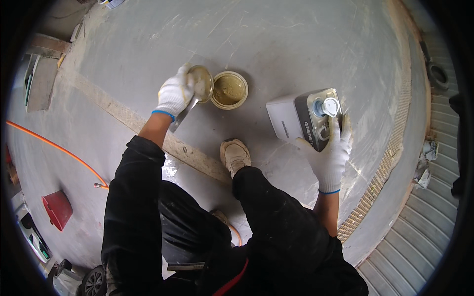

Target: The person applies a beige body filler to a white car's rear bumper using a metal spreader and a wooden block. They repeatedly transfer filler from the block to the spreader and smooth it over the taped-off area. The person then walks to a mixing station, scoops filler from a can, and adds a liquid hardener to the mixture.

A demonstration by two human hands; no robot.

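My left hand (176,93), in a white glove with a blue cuff, is closed around a round metal cup (202,84) with a dull yellowish inside. A flat metal blade (183,116) sticks out below the same hand; whether it joins the cup is hidden. Just right of the cup, an open round tub (230,90) of yellow-brown paste sits on the floor. My right hand (330,154), also gloved, grips the near end of a white-and-black rectangular can (292,117), thumb and fingers apart across it. On the can's metal top is a clear-and-white spout cap (328,106).
My shoe (235,156) is planted just below the tub. A worn strip (197,160) crosses the grey floor. At left lie an orange hose (59,148) and a red bucket (58,209). A perforated grating (380,192) and ribbed metal wall (419,222) run along the right.
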